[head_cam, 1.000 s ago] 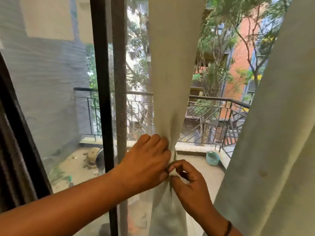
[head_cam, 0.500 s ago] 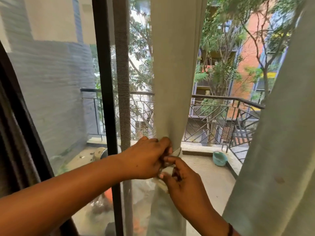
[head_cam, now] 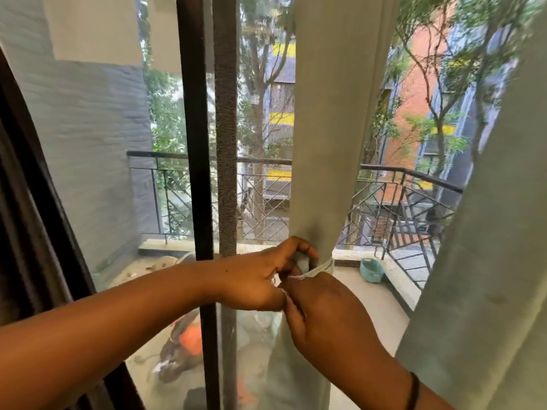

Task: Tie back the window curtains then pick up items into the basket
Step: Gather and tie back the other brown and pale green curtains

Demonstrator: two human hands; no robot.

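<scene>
A pale grey-green curtain (head_cam: 328, 137) hangs in the middle of the window, gathered narrow at waist height. A thin pale tie-back band (head_cam: 321, 267) wraps around the gathered part. My left hand (head_cam: 257, 279) reaches in from the left and pinches the band's end and a fold of curtain at the gather. My right hand (head_cam: 319, 309) comes up from below right, fingers closed on the band where the two ends meet. A second curtain panel (head_cam: 485, 232) of the same cloth hangs loose at the right. No basket is in view.
A dark window frame post (head_cam: 194, 137) and a mesh screen edge (head_cam: 226, 137) stand just left of the curtain. A dark curtain (head_cam: 26, 232) hangs at far left. Outside lie a balcony with a metal railing (head_cam: 414, 179), a teal bowl (head_cam: 371, 269) and orange clutter (head_cam: 189, 338).
My view has tilted up slightly. My hands have shifted from pinching the gathered cloth to holding the band, which now shows wrapped around the curtain's right side.
</scene>
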